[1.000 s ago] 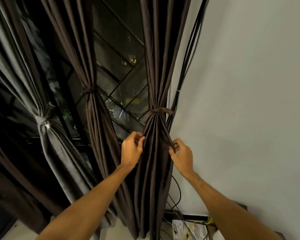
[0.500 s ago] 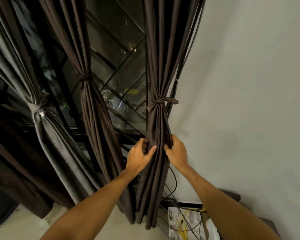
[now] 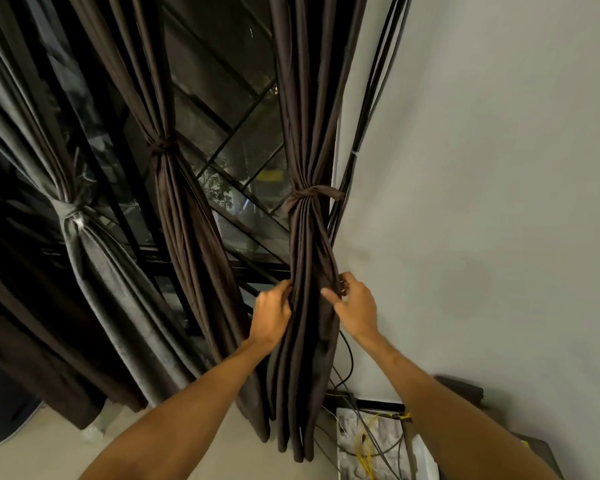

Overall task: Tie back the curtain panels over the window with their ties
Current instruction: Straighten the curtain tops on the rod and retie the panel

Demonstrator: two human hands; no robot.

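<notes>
Three curtain panels hang over a dark window [image 3: 243, 140]. The rightmost dark brown panel [image 3: 309, 358] is cinched by a matching tie [image 3: 314, 194]. Below that tie, my left hand [image 3: 272, 315] grips the panel's left folds and my right hand [image 3: 355, 304] grips its right edge, thumb across the front. The middle brown panel [image 3: 184, 237] is bound by its tie [image 3: 163, 147]. A grey panel [image 3: 118, 306] at the left is knotted with a grey tie [image 3: 68, 211].
A pale wall [image 3: 482, 168] fills the right side. Black cables [image 3: 364, 126] run down beside the right panel to a white box with yellow wires [image 3: 371, 441] on the floor. A dark box [image 3: 465, 389] sits at the wall's foot.
Both hands slid lower on the right panel and pressed its folds closer together; my left hand went from touching the edge to gripping it. The view tilted slightly downward.
</notes>
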